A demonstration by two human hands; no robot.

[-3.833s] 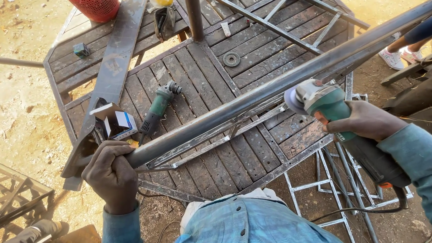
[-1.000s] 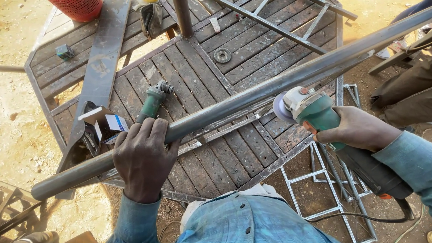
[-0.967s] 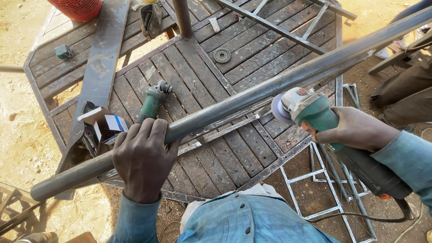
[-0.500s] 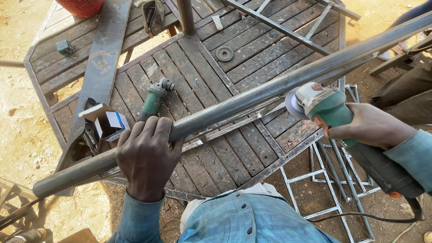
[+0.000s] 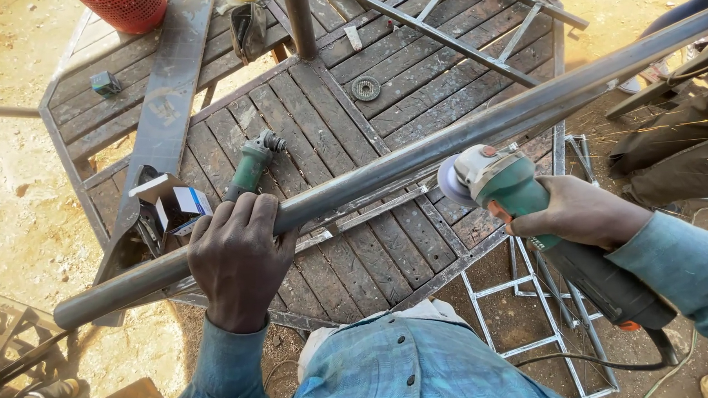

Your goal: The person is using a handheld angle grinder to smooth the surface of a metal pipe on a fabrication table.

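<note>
Grinder (image 5: 510,189) drawn back from pipe (image 5: 384,170), left hand (image 5: 242,258) clasping pipe, right hand (image 5: 582,211) clasping grinder, small box (image 5: 174,205) open.

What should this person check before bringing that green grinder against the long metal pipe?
1. Pipe held firm: ok. The left hand wraps over the long pipe.
2. Grinder gripped: ok. The right hand closes around the green angle grinder.
3. Disc clear of the pipe: cannot tell. The disc sits right beside it; any gap is hidden.
4. Hand protection: not ok. Both hands are bare.
5. Cord clear: ok. The black cable trails down behind the grinder, away from the disc.
6. Bystander distance: not ok. Another person sits close by the pipe's far end.
</note>
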